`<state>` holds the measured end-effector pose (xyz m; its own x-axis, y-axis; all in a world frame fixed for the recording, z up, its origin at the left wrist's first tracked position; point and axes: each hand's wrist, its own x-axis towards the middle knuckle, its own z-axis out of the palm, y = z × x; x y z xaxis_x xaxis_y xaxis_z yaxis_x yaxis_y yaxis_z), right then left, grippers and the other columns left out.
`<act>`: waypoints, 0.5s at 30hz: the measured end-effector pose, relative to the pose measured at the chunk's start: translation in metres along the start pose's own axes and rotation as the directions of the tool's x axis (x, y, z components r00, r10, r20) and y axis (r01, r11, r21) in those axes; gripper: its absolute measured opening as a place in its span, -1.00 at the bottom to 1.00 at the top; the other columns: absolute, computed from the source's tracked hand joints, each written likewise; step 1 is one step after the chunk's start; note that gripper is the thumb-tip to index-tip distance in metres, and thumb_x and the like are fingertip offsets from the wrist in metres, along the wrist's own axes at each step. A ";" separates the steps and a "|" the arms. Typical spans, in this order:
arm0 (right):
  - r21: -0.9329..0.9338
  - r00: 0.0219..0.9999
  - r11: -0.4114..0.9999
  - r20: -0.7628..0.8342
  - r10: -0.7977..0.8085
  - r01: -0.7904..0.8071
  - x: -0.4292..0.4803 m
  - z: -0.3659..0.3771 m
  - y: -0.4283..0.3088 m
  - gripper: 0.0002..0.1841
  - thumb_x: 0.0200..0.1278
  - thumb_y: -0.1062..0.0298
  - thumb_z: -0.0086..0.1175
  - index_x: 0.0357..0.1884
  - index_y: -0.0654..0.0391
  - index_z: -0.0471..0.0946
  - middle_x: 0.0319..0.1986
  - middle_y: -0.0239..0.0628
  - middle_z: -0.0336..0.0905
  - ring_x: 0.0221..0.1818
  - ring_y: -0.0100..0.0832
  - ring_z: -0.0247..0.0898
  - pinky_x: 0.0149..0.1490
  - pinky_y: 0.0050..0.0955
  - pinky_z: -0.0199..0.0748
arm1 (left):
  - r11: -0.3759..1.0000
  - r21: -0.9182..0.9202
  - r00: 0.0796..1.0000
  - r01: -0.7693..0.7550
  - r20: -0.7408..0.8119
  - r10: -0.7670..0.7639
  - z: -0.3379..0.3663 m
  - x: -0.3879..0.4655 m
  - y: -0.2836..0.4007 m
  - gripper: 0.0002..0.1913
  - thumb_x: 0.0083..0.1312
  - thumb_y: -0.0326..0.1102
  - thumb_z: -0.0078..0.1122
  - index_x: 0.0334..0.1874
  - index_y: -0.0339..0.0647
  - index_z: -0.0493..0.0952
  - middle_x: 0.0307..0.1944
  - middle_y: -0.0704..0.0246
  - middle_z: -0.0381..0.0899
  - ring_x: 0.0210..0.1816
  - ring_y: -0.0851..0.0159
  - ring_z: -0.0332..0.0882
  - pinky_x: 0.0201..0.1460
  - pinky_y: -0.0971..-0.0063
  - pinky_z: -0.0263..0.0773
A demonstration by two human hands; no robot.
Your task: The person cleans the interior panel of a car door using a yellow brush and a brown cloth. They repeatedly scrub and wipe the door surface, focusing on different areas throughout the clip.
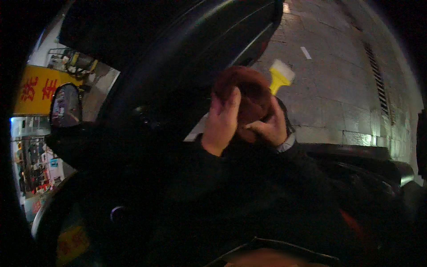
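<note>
Both hands hold a bunched reddish-brown cloth [248,90] in front of me, beside the dark interior of a vehicle. My left hand [223,121] presses on its left side with the fingers pointing up. On its right side lies my right hand [272,125], thumb bent inward across the lower edge. A yellow brush with pale bristles [282,75] sticks out just past the right fingers; its handle end is hidden, and I cannot tell how it is held. A light band shows at the right wrist. Much around the cloth is dark.
An open vehicle door [233,33] stands above the hands. A side mirror [66,106] is at the left, near a yellow sign with red writing [33,89]. Grey paving [327,93] with a slotted drain grate [377,80] lies at the right. A lit interior with goods shows at far left.
</note>
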<state>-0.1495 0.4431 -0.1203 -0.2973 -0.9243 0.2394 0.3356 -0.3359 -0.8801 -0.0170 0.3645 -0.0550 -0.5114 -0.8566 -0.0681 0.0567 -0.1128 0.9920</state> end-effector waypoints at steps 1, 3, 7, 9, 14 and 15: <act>0.040 0.999 0.999 0.004 0.035 -0.035 0.001 0.002 0.001 -0.16 0.19 0.38 0.50 0.48 0.26 0.29 0.31 -0.17 0.50 0.33 -0.30 0.46 0.44 -0.28 0.37 | 0.999 -0.040 0.996 -0.005 0.089 0.008 -0.006 -0.004 0.000 -0.36 0.63 -0.14 0.02 0.63 -0.27 0.10 0.53 0.10 0.30 0.50 0.10 0.33 0.55 0.27 0.23; -0.083 0.996 0.992 0.017 0.093 -0.091 0.001 0.003 0.003 -0.20 0.20 0.41 0.46 0.47 0.24 0.32 0.28 -0.19 0.53 0.32 -0.32 0.47 0.44 -0.29 0.38 | 0.987 -0.158 0.955 -0.031 0.288 0.076 -0.029 -0.014 -0.002 -0.30 0.63 -0.15 0.02 0.67 -0.26 0.01 0.58 0.08 0.21 0.55 0.11 0.26 0.58 0.27 0.18; -0.292 0.997 0.953 -0.009 0.079 -0.078 -0.004 -0.014 0.008 -0.38 0.24 0.31 0.37 0.34 0.20 0.46 0.17 -0.24 0.61 0.24 -0.36 0.51 0.36 -0.31 0.44 | 0.857 0.511 0.939 0.069 0.256 -0.228 -0.092 -0.049 -0.031 -0.34 0.64 -0.15 0.00 0.66 -0.24 0.05 0.61 0.04 0.15 0.58 0.09 0.21 0.59 0.22 0.18; -0.341 0.990 0.937 -0.136 0.033 -0.078 -0.008 -0.030 0.014 -0.39 0.25 0.34 0.35 0.34 0.20 0.45 0.16 -0.20 0.62 0.22 -0.34 0.53 0.32 -0.32 0.47 | 0.643 0.764 0.933 0.049 0.194 -0.302 -0.120 -0.063 -0.062 -0.43 0.65 -0.18 -0.03 0.62 -0.23 0.21 0.60 0.05 0.20 0.56 0.07 0.25 0.57 0.18 0.24; -0.513 0.909 0.838 -0.413 -0.051 -0.186 -0.017 -0.085 0.039 -0.40 0.28 0.40 0.30 0.36 0.21 0.42 0.19 -0.15 0.61 0.26 -0.27 0.55 0.36 -0.29 0.46 | 0.024 0.994 0.556 0.110 -0.041 -0.830 -0.165 -0.150 -0.142 -0.52 0.61 -0.24 0.02 0.52 -0.16 0.37 0.37 0.14 0.40 0.35 0.12 0.39 0.37 0.26 0.42; -0.514 0.852 0.797 -0.524 0.000 -0.317 -0.019 -0.093 0.047 -0.39 0.28 0.42 0.29 0.37 0.21 0.41 0.20 -0.14 0.60 0.27 -0.25 0.55 0.38 -0.28 0.45 | 0.057 0.990 0.539 0.130 -0.022 -0.842 -0.169 -0.173 -0.156 -0.52 0.60 -0.25 0.03 0.52 -0.15 0.37 0.34 0.16 0.41 0.32 0.14 0.40 0.35 0.27 0.43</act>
<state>-0.2115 0.4621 -0.2045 -0.7212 -0.6927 -0.0112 -0.0982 0.1182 -0.9881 0.2077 0.4450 -0.2164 -0.3043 -0.3777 -0.8745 -0.9122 0.3801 0.1532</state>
